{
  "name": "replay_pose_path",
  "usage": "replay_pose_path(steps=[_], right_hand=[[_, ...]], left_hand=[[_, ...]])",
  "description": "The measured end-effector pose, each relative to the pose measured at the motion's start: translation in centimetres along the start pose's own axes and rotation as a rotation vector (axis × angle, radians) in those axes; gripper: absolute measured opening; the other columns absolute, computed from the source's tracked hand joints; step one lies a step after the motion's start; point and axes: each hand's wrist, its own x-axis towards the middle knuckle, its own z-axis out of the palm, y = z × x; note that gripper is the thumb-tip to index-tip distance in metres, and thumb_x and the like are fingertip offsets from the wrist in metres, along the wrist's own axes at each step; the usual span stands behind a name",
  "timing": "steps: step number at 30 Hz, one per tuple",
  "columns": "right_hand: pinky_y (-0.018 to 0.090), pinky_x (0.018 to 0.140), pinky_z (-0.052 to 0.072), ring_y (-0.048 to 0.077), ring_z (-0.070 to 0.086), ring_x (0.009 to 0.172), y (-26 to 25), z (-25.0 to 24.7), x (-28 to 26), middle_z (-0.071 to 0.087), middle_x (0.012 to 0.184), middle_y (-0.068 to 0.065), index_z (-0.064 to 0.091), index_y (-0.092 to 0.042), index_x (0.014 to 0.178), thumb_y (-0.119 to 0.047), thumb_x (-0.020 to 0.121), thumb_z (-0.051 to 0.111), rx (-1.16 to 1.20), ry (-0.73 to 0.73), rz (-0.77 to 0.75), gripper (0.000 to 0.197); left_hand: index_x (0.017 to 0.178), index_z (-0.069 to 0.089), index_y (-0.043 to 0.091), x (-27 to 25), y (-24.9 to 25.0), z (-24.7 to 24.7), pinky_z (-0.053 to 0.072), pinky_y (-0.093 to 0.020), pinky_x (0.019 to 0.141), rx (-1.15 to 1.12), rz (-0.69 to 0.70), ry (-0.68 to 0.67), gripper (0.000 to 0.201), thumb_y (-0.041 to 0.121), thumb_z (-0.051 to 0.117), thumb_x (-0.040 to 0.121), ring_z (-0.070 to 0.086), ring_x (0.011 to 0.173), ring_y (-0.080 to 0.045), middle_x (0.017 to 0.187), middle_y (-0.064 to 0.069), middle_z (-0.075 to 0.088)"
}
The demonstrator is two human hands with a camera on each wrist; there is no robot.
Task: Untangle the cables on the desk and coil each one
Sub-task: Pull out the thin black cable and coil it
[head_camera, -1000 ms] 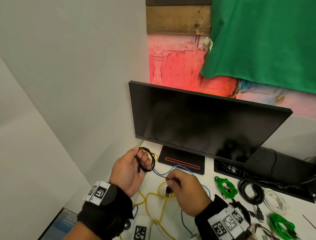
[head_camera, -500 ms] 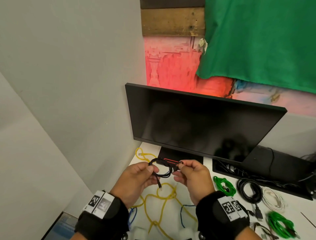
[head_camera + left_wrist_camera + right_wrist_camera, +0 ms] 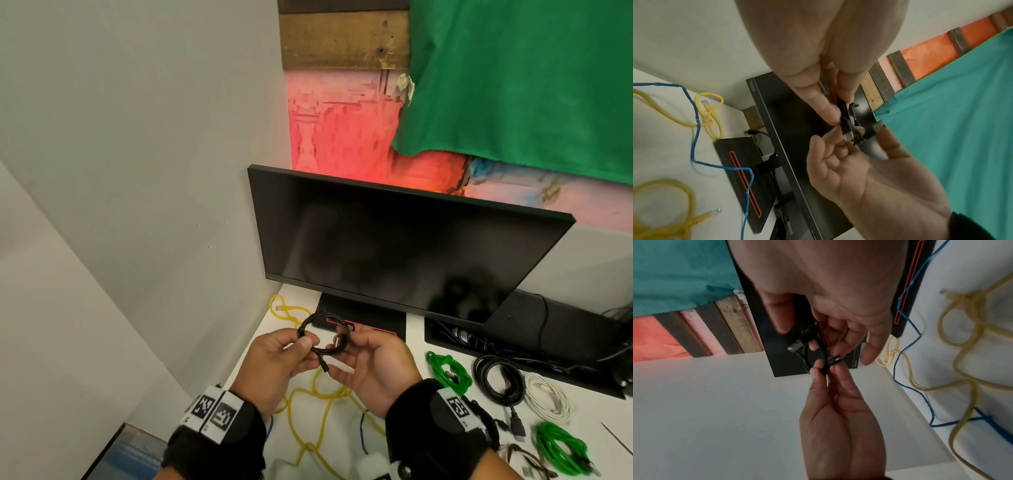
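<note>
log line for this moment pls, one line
stage: coiling black cable | left hand: pinching coil | right hand: holding coil's other side | yellow cable, blue cable: loose on desk

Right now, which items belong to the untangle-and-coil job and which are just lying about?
In the job:
- black cable, small coil held by left hand and right hand
- yellow cable, loose on the desk
- blue cable, loose
- coiled green, black and white cables

Lying about:
- monitor
- green cloth
</note>
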Motion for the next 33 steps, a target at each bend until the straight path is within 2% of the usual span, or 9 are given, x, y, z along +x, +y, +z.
replay_pose_path(steps=[3, 6, 11, 14, 18, 22, 27, 30, 33], right_hand=[[0.041, 0.070, 0.053, 0.022, 0.067, 0.074, 0.4, -0.1, -0.5, 0.065, 0.076, 0.005, 0.074, -0.013, 0.096, -0.031, 0.083, 0.064, -0.066, -0.090, 0.028, 0.024], [0.035, 0.067, 0.054, 0.017, 0.067, 0.072, 1.0, -0.1, -0.5, 0.062, 0.073, 0.000, 0.066, -0.013, 0.096, -0.027, 0.075, 0.080, -0.260, -0.105, -0.068, 0.029], [0.029, 0.053, 0.055, 0.028, 0.072, 0.068, 0.7, -0.9, -0.9, 0.076, 0.093, 0.007, 0.059, -0.010, 0.118, -0.001, 0.093, 0.061, -0.456, -0.002, -0.171, 0.026], [0.028, 0.056, 0.055, 0.030, 0.074, 0.071, 0.5, -1.7, -2.2, 0.076, 0.095, 0.009, 0.068, -0.017, 0.108, -0.007, 0.098, 0.054, -0.601, -0.077, -0.162, 0.020], [0.029, 0.063, 0.052, 0.023, 0.068, 0.067, -0.5, -2.7, -3.7, 0.073, 0.076, 0.011, 0.076, -0.020, 0.088, -0.021, 0.082, 0.058, -0.655, -0.207, -0.189, 0.019], [0.035, 0.058, 0.050, 0.034, 0.060, 0.066, -1.9, -3.7, -3.3, 0.055, 0.063, 0.018, 0.069, -0.008, 0.071, -0.021, 0.061, 0.062, -0.288, -0.149, -0.220, 0.018], [0.047, 0.073, 0.055, 0.051, 0.066, 0.097, -3.0, -3.9, -2.4, 0.066, 0.116, 0.029, 0.056, -0.012, 0.076, -0.017, 0.084, 0.042, -0.010, -0.163, -0.162, 0.017], [0.046, 0.070, 0.059, 0.045, 0.070, 0.084, -3.3, -3.5, -2.1, 0.066, 0.116, 0.031, 0.053, -0.012, 0.079, -0.020, 0.089, 0.041, -0.004, -0.128, -0.151, 0.017], [0.041, 0.064, 0.060, 0.039, 0.072, 0.074, -3.2, -3.6, -1.8, 0.069, 0.107, 0.030, 0.051, -0.010, 0.084, -0.016, 0.098, 0.034, -0.018, -0.059, -0.148, 0.023]], left_hand=[[0.073, 0.077, 0.008, 0.2, -0.3, 0.3, 0.057, -0.025, 0.067, 0.025, 0.012, 0.024, 0.026, 0.001, 0.060, 0.091, 0.068, 0.067, -0.018, 0.072, -0.011, 0.068], [0.078, 0.077, 0.008, 0.3, -0.8, 0.5, 0.058, -0.030, 0.071, 0.056, 0.023, 0.019, 0.021, 0.003, 0.061, 0.091, 0.068, 0.071, -0.024, 0.076, -0.020, 0.067], [0.074, 0.077, 0.011, 0.9, -0.8, -0.3, 0.057, -0.023, 0.066, 0.011, 0.078, 0.128, 0.024, 0.003, 0.062, 0.091, 0.069, 0.069, -0.017, 0.072, -0.010, 0.071], [0.073, 0.077, 0.012, 1.6, -0.2, -1.4, 0.056, -0.020, 0.063, -0.076, 0.107, 0.242, 0.026, 0.004, 0.061, 0.092, 0.069, 0.068, -0.012, 0.074, -0.007, 0.073], [0.084, 0.074, 0.004, 1.8, 0.1, -2.3, 0.056, -0.021, 0.061, -0.225, 0.087, 0.287, 0.019, 0.003, 0.057, 0.094, 0.067, 0.071, -0.016, 0.078, -0.011, 0.071], [0.079, 0.073, 0.003, 1.3, -0.4, -1.1, 0.055, -0.023, 0.057, -0.271, 0.036, 0.242, 0.019, 0.003, 0.059, 0.092, 0.064, 0.062, -0.013, 0.072, -0.011, 0.067], [0.101, 0.059, 0.005, 0.2, -1.6, 0.3, 0.056, -0.031, 0.053, -0.201, -0.134, 0.045, 0.019, -0.009, 0.059, 0.088, 0.067, 0.060, -0.026, 0.070, -0.015, 0.065], [0.111, 0.064, 0.027, -0.4, -2.2, 0.6, 0.058, -0.038, 0.062, -0.047, -0.141, -0.142, 0.044, -0.009, 0.058, 0.086, 0.069, 0.069, -0.038, 0.071, -0.009, 0.064], [0.094, 0.073, 0.027, -0.5, -1.6, 1.2, 0.059, -0.038, 0.072, 0.238, -0.029, -0.234, 0.031, 0.000, 0.065, 0.080, 0.071, 0.070, -0.030, 0.075, -0.001, 0.064]])
